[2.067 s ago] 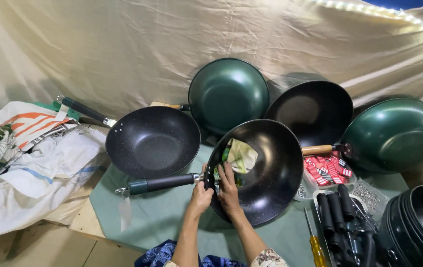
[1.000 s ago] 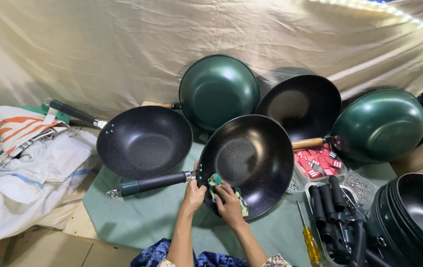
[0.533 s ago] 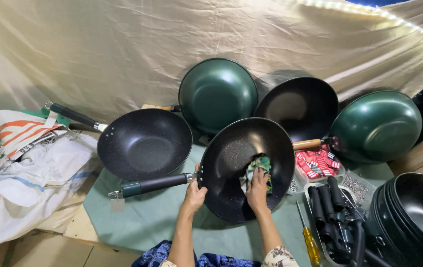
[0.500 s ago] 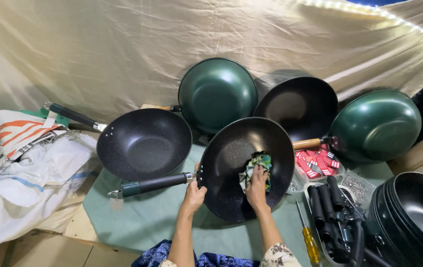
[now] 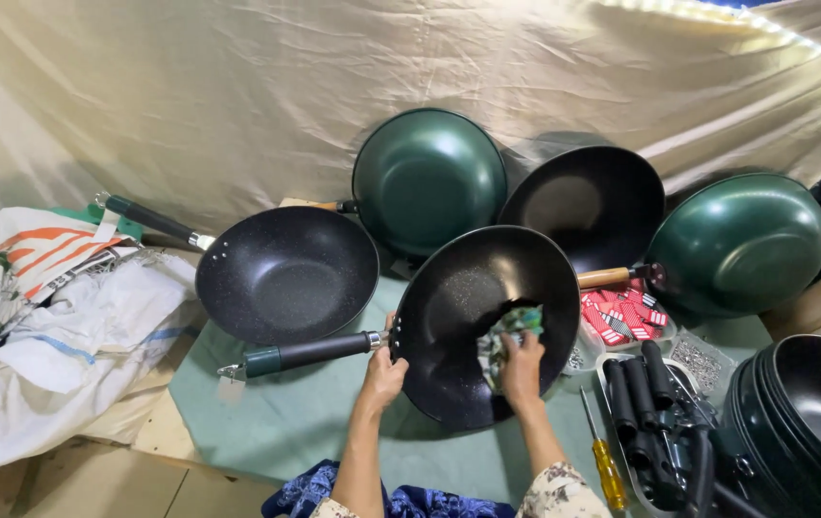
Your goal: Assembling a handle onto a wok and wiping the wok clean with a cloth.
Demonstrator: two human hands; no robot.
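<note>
A black wok (image 5: 468, 307) with a dark handle (image 5: 305, 353) stands tilted on its edge on the green mat (image 5: 285, 432). My left hand (image 5: 383, 376) grips its rim near the handle joint. Inside the bowl, my right hand (image 5: 523, 369) presses a green patterned cloth (image 5: 508, 331) against the right side of the inner surface.
Another black wok (image 5: 285, 273) lies to the left. Two green woks (image 5: 429, 177) (image 5: 741, 245) and a black one (image 5: 588, 206) lean against the beige sheet. Stacked black woks (image 5: 804, 422), loose black handles (image 5: 641, 393), a yellow screwdriver (image 5: 604, 460), red packets (image 5: 617, 317) and white sacks (image 5: 36, 326) surround them.
My right hand with the cloth moved from the upper left of the bowl down to the lower rim, then across to the right side. The left hand stayed on the rim.
</note>
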